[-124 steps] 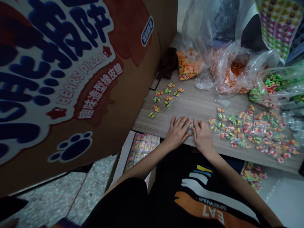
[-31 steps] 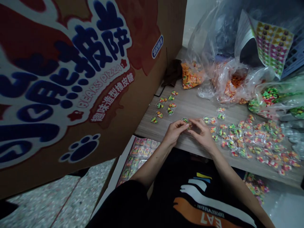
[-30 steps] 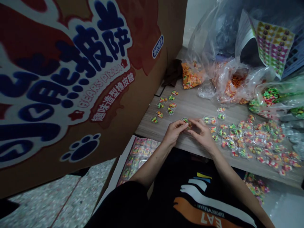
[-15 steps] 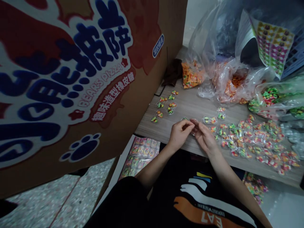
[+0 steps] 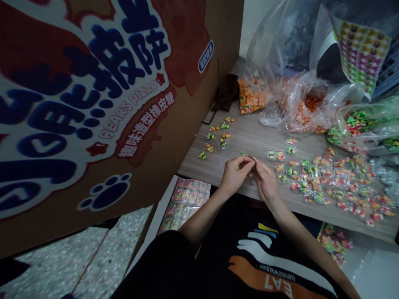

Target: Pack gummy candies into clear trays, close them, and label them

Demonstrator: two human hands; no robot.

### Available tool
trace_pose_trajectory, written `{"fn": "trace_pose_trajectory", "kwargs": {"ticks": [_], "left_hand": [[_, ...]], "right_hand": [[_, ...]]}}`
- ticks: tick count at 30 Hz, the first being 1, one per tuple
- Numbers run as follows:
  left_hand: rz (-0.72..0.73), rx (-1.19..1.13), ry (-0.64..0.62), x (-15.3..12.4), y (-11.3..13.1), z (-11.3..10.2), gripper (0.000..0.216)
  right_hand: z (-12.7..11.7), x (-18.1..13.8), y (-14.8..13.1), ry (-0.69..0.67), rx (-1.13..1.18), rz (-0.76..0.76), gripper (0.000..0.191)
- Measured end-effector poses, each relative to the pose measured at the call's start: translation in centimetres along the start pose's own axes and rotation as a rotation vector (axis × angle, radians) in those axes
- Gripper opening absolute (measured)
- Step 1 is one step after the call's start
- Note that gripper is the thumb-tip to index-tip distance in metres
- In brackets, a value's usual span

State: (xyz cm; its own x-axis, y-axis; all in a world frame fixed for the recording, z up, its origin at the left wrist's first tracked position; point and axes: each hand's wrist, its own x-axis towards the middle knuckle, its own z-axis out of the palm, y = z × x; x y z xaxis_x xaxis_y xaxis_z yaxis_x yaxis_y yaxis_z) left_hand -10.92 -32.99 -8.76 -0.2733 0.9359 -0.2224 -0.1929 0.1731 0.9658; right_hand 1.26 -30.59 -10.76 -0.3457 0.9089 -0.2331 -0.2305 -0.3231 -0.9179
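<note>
Over the table's near edge, my left hand [image 5: 233,176] and my right hand [image 5: 267,179] meet at the fingertips. Both are closed in a pinch on a small clear plastic case [image 5: 253,172], mostly hidden by the fingers; its contents cannot be made out. Just beyond my left fingers a filled clear case [image 5: 242,154] partly shows. To the right lie a two-lobed clear case [image 5: 276,155] and another case [image 5: 291,146], both holding small colourful pieces. A spread of several such filled cases [image 5: 324,172] covers the table right of my right hand.
A large printed cardboard box [image 5: 174,120] walls off the left side. Several filled cases [image 5: 223,140] lie beside it. Along the back stand plastic bags of orange pieces [image 5: 252,97] and green-red pieces [image 5: 358,124]. Printed packs [image 5: 183,203] sit below the table edge.
My right hand has turned and drawn in closer to my left, its fingers now more closed around the clear case. The view has shifted slightly.
</note>
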Motion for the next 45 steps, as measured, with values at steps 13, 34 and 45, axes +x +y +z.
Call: {"fn": "trace_pose_trajectory", "kwargs": {"ticks": [13, 34, 45], "left_hand": [[-0.028, -0.065, -0.023, -0.4, 0.3, -0.7, 0.020], [-0.067, -0.111, -0.019, -0.2, 0.1, -0.2, 0.018], [-0.140, -0.241, 0.079, -1.1, 0.4, -2.6, 0.030]], "right_hand": [[0.1, -0.5, 0.9, -0.013, -0.150, -0.121, 0.033], [0.5, -0.9, 0.3, 0.015, -0.095, -0.005, 0.037], [-1.3, 0.9, -0.6, 0.122, -0.399, -0.249, 0.037]]}}
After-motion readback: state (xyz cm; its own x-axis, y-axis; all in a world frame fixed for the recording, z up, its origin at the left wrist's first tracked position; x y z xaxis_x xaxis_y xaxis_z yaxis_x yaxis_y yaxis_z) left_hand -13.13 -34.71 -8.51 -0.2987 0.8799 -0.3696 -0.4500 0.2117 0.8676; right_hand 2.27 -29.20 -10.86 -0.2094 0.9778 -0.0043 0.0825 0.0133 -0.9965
